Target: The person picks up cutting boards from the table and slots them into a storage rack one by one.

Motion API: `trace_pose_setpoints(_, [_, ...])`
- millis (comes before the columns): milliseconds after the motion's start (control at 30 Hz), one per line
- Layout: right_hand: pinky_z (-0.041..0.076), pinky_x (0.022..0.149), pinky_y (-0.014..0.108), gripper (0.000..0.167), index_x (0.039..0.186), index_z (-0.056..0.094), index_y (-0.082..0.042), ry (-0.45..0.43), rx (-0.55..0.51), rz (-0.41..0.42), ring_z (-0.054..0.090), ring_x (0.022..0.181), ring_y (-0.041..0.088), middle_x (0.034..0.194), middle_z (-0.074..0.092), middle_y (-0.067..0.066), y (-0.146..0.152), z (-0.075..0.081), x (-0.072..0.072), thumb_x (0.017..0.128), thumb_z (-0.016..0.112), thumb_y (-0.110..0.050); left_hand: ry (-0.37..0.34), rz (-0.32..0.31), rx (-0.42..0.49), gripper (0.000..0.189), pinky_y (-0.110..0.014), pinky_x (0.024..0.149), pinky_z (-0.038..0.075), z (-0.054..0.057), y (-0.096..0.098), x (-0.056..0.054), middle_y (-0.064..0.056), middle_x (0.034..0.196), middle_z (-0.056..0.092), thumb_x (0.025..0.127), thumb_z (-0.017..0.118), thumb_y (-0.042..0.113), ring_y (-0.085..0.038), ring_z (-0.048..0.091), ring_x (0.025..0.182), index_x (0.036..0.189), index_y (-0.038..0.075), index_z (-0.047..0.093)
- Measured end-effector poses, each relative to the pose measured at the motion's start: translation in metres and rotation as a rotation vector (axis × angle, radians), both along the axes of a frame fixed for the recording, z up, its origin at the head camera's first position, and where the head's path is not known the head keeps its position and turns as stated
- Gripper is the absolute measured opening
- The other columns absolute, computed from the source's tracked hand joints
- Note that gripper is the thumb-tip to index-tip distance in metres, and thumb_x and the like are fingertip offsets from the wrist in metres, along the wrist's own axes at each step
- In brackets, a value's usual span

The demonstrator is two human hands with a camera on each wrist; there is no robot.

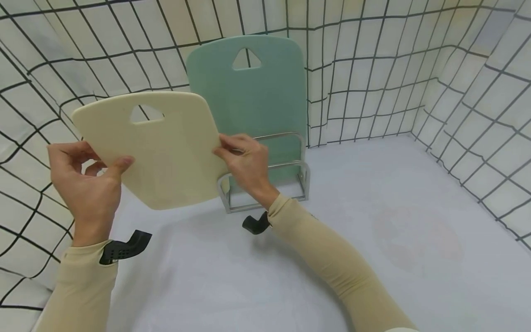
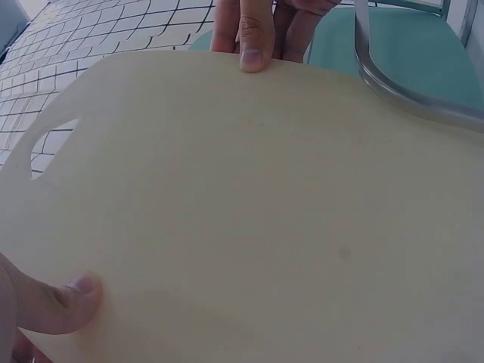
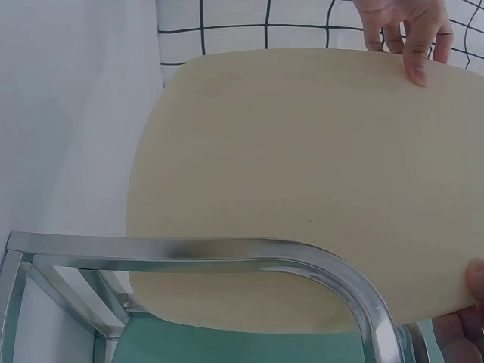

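Note:
A cream cutting board [image 1: 166,157] with a handle cutout is held tilted by both hands, at the left of a metal rack [image 1: 307,180]. My left hand [image 1: 89,184] pinches its left edge, the thumb lying on the near face. On the opposite edge, my right hand [image 1: 249,161] pinches it between thumb and fingers. The board's lower right part is beside the rack's front bar; in the right wrist view, the rack's metal bar [image 3: 227,253] crosses in front of the board. A green cutting board [image 1: 265,92] stands upright in the rack, partly hidden by the cream one.
A white surface [image 1: 394,207] lies under the rack. White walls with a black grid pattern [image 1: 365,74] rise behind and at both sides. A black wrist mount [image 1: 126,246] sits on the left sleeve, another [image 1: 255,224] on the right.

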State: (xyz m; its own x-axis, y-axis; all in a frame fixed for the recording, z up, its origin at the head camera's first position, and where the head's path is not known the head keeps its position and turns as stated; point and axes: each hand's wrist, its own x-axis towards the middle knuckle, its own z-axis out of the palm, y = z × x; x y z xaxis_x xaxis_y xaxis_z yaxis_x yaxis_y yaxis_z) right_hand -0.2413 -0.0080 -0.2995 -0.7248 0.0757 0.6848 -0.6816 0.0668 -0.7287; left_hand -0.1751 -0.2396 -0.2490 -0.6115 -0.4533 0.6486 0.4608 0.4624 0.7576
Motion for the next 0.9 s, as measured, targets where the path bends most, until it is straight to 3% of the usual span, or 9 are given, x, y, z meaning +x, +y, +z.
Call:
trace_pose_setpoints(433, [0.063,0.082,0.020,0.029,0.108,0.078,0.006,0.013,-0.024,-0.001,0.077,0.088,0.031,0.095,0.077,0.022,0.007,-0.001,-0.004,0.080,0.084,0.003,-0.001,-0.004,-0.022,0.047,-0.022,0.082,0.050,-0.002,0.006,-0.004,0.019,0.112,0.056,0.081,0.076,-0.010,-0.008,0.056,0.105,0.119,0.011,0.057])
trace_pose_setpoints(900, [0.064,0.082,0.021,0.029,0.107,0.078,0.006,0.010,-0.045,-0.015,0.077,0.088,0.032,0.096,0.077,0.023,0.014,-0.005,-0.004,0.079,0.085,0.003,0.005,-0.026,0.014,0.047,-0.021,0.079,0.052,-0.001,0.014,-0.007,0.016,0.105,0.057,0.076,0.079,-0.014,-0.010,0.056,0.098,0.113,0.006,0.058])
